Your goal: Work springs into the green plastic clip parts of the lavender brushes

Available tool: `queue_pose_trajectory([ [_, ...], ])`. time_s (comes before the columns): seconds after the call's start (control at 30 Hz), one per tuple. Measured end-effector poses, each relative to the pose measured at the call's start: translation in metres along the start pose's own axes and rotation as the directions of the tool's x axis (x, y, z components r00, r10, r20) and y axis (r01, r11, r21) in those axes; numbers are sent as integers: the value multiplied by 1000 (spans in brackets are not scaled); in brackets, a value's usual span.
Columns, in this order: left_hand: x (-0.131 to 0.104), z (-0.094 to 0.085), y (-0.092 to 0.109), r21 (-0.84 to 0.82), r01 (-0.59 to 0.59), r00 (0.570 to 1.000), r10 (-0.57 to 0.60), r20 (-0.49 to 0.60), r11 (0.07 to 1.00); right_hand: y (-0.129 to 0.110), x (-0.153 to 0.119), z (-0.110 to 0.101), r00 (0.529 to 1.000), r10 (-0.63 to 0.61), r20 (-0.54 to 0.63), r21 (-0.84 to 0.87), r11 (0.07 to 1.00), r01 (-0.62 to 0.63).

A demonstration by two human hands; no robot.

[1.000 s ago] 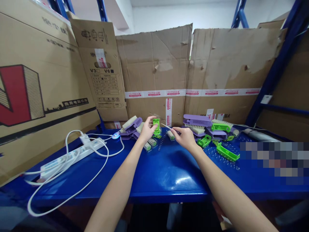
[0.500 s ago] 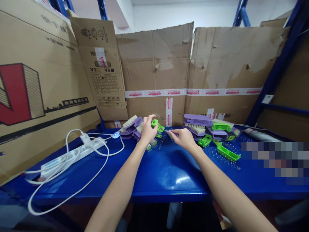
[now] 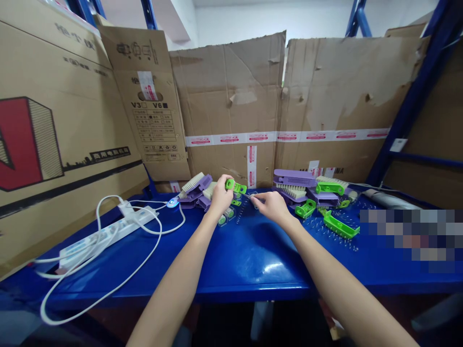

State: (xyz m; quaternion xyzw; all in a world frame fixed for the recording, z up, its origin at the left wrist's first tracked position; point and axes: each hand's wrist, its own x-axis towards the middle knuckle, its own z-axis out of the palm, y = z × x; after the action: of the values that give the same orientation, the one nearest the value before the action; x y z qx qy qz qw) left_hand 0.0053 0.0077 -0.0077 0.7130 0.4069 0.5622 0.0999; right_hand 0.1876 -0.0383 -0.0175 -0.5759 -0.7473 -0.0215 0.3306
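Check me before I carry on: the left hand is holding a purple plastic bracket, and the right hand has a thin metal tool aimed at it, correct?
Not quite: the head view shows the left hand holding a bright green plastic bracket, not purple. The right hand does aim a thin metal tool at it.

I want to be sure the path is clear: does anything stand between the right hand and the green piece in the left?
Nothing visible blocks it: only the right hand's own thin metal tool spans the gap to the green piece. Whether its tip touches is too small to tell.
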Motion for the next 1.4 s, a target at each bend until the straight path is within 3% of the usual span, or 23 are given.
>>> queue_pose_trajectory([
  [0.13,4,-2,-3,-336,257,966,-252,58,906,8,4,2,1000,-14,13,272,962,10],
  [0.27,5,-2,-3,-446,355,935,-305,182,822,7,5,4,998,-56,0,372,927,52],
  [0.4,4,2,-3,-405,283,959,-258,115,869,1,4,2,998,-34,-43,300,953,45],
  [0.53,2,1,-3,-85,51,999,-52,-14,995,-3,1,-3,999,9,-39,95,995,-5],
  [0.63,0,1,-1,101,-96,995,95,14,990,-9,-2,-6,1000,23,-16,-90,996,-25],
  [0.77,-3,3,0,189,-188,982,182,53,964,-18,-5,-7,1000,20,-1,-252,968,-19],
  [1.4,-6,4,1,274,-169,981,188,-44,947,-20,-6,-4,999,39,0,-171,984,-39],
])
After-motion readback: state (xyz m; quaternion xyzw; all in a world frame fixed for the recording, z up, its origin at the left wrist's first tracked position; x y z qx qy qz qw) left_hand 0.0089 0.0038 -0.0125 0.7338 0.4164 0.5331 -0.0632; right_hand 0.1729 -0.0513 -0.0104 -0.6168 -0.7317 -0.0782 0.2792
